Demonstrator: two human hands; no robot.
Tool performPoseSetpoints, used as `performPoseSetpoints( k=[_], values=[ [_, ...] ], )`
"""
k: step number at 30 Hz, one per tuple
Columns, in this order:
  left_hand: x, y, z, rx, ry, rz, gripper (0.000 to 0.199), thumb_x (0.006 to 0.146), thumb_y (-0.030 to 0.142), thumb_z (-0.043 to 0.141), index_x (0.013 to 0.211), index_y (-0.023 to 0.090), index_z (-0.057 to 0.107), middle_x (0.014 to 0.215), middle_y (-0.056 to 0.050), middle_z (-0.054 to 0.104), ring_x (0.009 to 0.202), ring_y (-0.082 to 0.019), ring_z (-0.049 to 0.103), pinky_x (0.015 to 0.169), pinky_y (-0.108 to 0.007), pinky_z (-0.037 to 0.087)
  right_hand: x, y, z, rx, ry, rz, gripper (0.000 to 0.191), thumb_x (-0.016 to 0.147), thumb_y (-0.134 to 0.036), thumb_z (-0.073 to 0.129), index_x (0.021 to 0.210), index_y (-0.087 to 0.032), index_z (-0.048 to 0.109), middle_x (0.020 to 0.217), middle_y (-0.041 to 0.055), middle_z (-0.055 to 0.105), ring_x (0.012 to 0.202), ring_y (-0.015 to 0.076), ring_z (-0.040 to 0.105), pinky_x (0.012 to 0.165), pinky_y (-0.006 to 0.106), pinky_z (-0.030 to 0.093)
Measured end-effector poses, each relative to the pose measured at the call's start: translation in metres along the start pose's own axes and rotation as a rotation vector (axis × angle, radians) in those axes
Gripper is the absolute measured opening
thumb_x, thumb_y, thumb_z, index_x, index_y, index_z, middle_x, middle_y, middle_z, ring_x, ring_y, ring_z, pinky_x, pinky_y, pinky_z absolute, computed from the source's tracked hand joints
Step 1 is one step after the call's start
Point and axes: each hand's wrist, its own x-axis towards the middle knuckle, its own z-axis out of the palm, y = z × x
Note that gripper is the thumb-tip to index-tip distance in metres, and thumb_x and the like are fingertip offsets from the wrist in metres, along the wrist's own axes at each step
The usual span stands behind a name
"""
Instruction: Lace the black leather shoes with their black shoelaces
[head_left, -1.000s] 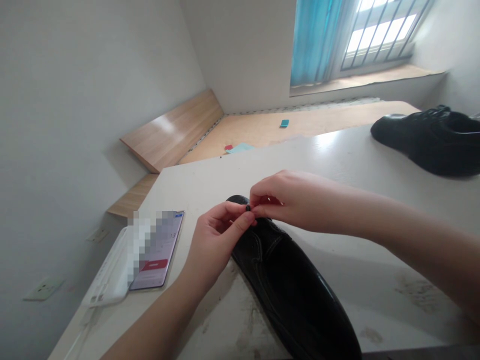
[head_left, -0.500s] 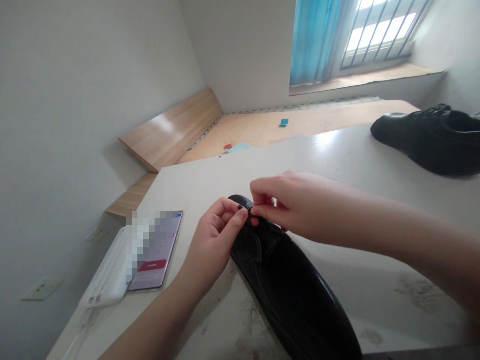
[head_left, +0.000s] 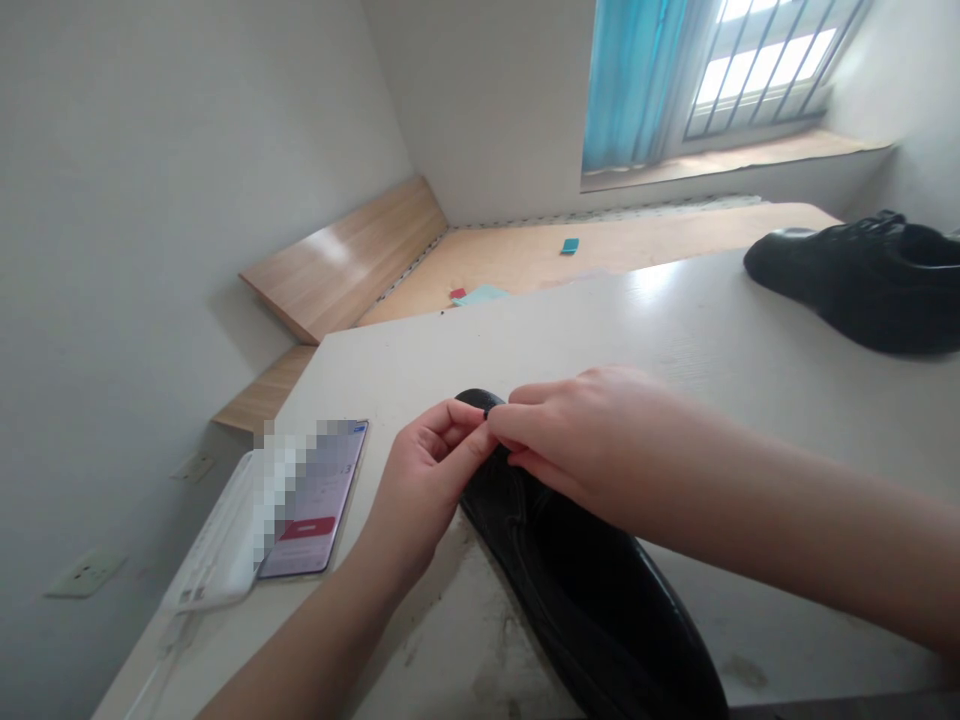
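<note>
A black shoe (head_left: 540,580) lies on the white table, its toe pointing away and its opening toward me. Over the front of the shoe, my left hand (head_left: 431,470) pinches a small bit of black shoelace (head_left: 487,412) between thumb and forefinger. My right hand (head_left: 570,430) meets it from the right, with fingers bent and closed at the same spot. Its fingertips touch those of the left hand, and most of the lace is hidden behind them.
A second black shoe (head_left: 862,285) with tied laces stands at the table's right edge. To the left lie a phone (head_left: 311,540) with a lit screen and a white plastic object (head_left: 214,550). Beyond the white table (head_left: 525,345) is a lower wooden surface (head_left: 517,258) with small coloured pieces.
My right hand has turned and come slightly down and left, so its fingers now close against the left fingertips. The left hand and the shoe stay nearly in place.
</note>
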Motion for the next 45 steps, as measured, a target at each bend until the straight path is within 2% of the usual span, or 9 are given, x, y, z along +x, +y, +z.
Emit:
performPoseSetpoints(
  k=[4,9,14,18,22,31,35,39,45],
  values=[
    [0.001,-0.001,0.000,-0.024,0.022,-0.005,0.021,0.069,0.026,0.084,0.071,0.015,0.067,0.062,0.005,0.068,0.057,-0.004,0.055,0.053,-0.011,0.042,-0.001,0.007,-0.003,0.206,-0.001,0.034,0.019,0.092,-0.019,0.054,0.073,-0.020,0.058,0.075,0.0000,0.065,0.063,0.0145,0.054,0.054,0.028,0.027],
    [0.002,0.000,0.001,0.052,0.032,0.028,0.016,0.071,0.027,0.082,0.071,0.017,0.069,0.065,0.002,0.071,0.060,-0.007,0.058,0.054,-0.014,0.044,0.002,0.018,-0.001,0.463,-0.054,0.174,0.017,0.080,-0.025,0.059,0.064,-0.021,0.055,0.061,-0.0037,0.057,0.051,0.0109,0.043,0.048,0.027,0.029],
    [0.000,0.001,-0.003,0.256,0.067,0.118,0.014,0.072,0.028,0.078,0.073,0.017,0.070,0.064,0.002,0.067,0.058,-0.009,0.054,0.052,-0.019,0.040,0.005,0.017,0.008,0.448,0.017,0.213,0.013,0.077,-0.024,0.060,0.066,-0.021,0.054,0.062,-0.0029,0.055,0.056,0.0127,0.045,0.049,0.028,0.030],
    [-0.004,0.003,-0.004,0.493,0.083,0.333,0.004,0.077,0.023,0.073,0.077,0.019,0.071,0.067,0.003,0.067,0.060,-0.010,0.054,0.057,-0.022,0.042,0.004,0.016,0.012,0.400,0.108,0.148,0.002,0.082,-0.022,0.060,0.082,-0.020,0.060,0.083,0.0002,0.061,0.072,0.0150,0.052,0.061,0.027,0.034],
    [-0.006,0.003,-0.004,0.684,0.089,0.575,0.005,0.080,0.015,0.069,0.077,0.020,0.068,0.074,0.002,0.071,0.066,-0.011,0.059,0.060,-0.023,0.044,0.006,0.020,0.014,0.417,0.084,0.107,0.008,0.084,-0.020,0.057,0.078,-0.018,0.062,0.091,0.0030,0.062,0.084,0.0175,0.055,0.069,0.028,0.037],
    [-0.003,0.006,-0.010,0.979,0.022,0.993,0.013,0.083,0.008,0.068,0.087,0.021,0.065,0.088,-0.001,0.078,0.082,-0.016,0.070,0.074,-0.029,0.054,0.012,0.025,0.013,0.509,-0.021,0.067,0.010,0.086,-0.022,0.056,0.082,-0.018,0.064,0.084,0.0022,0.065,0.076,0.0162,0.054,0.062,0.026,0.035],
    [-0.003,0.009,-0.012,1.042,0.005,1.068,0.015,0.083,0.007,0.068,0.089,0.020,0.065,0.091,-0.004,0.079,0.084,-0.018,0.072,0.079,-0.030,0.056,0.013,0.028,0.016,0.582,-0.042,0.065,0.011,0.086,-0.022,0.054,0.082,-0.017,0.063,0.079,0.0021,0.063,0.072,0.0153,0.053,0.061,0.026,0.035],
    [-0.002,0.010,-0.013,1.074,-0.006,1.111,0.016,0.082,0.006,0.068,0.090,0.020,0.065,0.093,-0.005,0.079,0.084,-0.018,0.072,0.080,-0.030,0.056,0.015,0.037,0.019,0.754,-0.165,0.076,0.015,0.087,-0.029,0.054,0.086,-0.018,0.064,0.071,-0.0004,0.057,0.064,0.0137,0.046,0.057,0.026,0.034],
    [-0.002,0.011,-0.015,1.161,0.008,1.200,0.020,0.082,0.006,0.070,0.092,0.022,0.062,0.093,-0.004,0.076,0.085,-0.018,0.067,0.079,-0.032,0.053,0.018,0.050,0.016,1.009,-0.245,0.042,0.017,0.088,-0.034,0.058,0.080,-0.019,0.063,0.077,-0.0007,0.054,0.072,0.0139,0.044,0.064,0.027,0.035]
  ],
)
